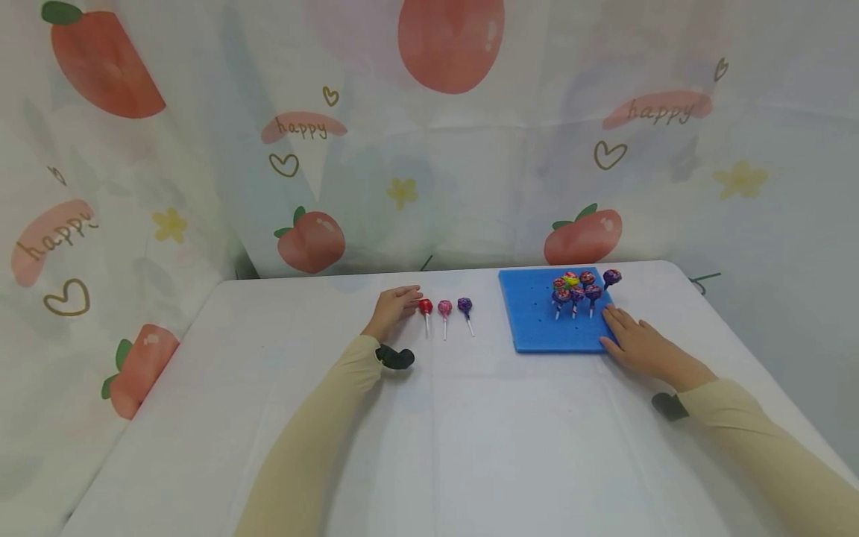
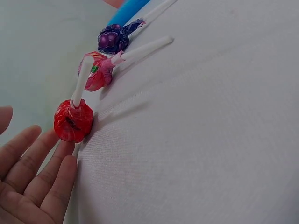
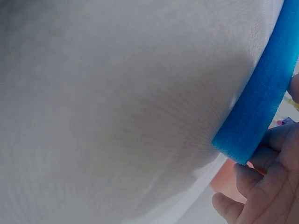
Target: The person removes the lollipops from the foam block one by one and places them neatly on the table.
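Observation:
My left hand [image 1: 394, 307] reaches in from the left, its extended fingertips right at the red lollipop [image 2: 73, 121]. That lollipop's white stick tilts up in the left wrist view. Beside it a pink lollipop [image 1: 444, 307] and a purple lollipop [image 1: 465, 305] lie in a row, sticks toward me. My right hand [image 1: 637, 344] rests at the right edge of a blue foam board [image 1: 537, 334], fingers extended along its rim. Several wrapped lollipops [image 1: 576, 294] stand upright in the board's right half, their sticks in it.
Small holes dot the foam board's top. A white cloth covers the table [image 1: 470, 432], and a printed curtain [image 1: 470, 164] hangs behind its far edge. Dark straps [image 1: 396, 358] with cameras sit at the wrists.

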A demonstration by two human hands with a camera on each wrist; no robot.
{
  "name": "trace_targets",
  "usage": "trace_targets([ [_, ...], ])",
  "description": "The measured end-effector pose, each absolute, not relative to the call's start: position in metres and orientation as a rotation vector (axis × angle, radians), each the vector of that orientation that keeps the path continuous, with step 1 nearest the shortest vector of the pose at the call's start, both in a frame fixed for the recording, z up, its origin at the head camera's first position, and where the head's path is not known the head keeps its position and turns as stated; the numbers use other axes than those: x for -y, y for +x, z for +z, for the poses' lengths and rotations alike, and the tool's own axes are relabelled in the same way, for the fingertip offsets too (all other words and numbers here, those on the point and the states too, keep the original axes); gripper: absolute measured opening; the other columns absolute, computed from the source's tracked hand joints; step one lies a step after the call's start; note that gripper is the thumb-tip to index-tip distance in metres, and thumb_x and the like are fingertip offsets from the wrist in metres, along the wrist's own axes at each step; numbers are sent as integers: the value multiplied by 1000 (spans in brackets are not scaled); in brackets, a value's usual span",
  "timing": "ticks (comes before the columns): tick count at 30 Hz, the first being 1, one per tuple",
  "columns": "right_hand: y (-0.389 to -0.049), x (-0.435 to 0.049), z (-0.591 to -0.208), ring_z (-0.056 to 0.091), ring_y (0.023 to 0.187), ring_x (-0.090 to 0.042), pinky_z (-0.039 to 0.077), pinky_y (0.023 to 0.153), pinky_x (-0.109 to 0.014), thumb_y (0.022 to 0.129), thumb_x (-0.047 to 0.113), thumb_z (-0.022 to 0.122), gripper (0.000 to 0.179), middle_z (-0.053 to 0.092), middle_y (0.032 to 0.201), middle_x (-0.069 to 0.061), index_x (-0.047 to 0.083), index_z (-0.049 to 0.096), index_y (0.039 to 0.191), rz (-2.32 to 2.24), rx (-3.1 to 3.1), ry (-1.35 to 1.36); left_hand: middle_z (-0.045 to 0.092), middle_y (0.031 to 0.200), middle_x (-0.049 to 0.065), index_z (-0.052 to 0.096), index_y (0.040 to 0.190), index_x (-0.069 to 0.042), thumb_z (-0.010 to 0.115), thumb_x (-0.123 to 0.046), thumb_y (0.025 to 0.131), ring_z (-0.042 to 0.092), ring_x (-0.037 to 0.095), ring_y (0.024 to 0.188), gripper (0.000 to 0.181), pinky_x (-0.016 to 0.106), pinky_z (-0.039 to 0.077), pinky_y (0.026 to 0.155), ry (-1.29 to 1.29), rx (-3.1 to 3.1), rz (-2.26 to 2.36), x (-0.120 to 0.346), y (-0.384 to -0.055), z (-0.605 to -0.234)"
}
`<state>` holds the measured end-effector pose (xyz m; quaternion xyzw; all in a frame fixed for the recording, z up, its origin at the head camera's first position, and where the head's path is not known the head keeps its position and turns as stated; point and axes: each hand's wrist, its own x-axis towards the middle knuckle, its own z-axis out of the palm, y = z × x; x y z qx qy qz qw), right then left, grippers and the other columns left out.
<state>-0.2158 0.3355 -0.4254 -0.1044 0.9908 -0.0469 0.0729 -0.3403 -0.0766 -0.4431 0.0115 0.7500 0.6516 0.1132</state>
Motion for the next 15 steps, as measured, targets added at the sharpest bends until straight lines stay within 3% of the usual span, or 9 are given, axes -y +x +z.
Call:
trace_targets([
  [15, -216, -334, -424, 21, 132, -54, 20, 106, -68, 97, 33, 45, 69, 21, 145, -38, -18, 24, 138, -113, -2987, -313, 63, 123, 13, 59, 126, -7, 71, -6, 82, 59, 25, 114, 46, 34, 48, 100, 238, -2519, 1580, 67, -340, -449],
])
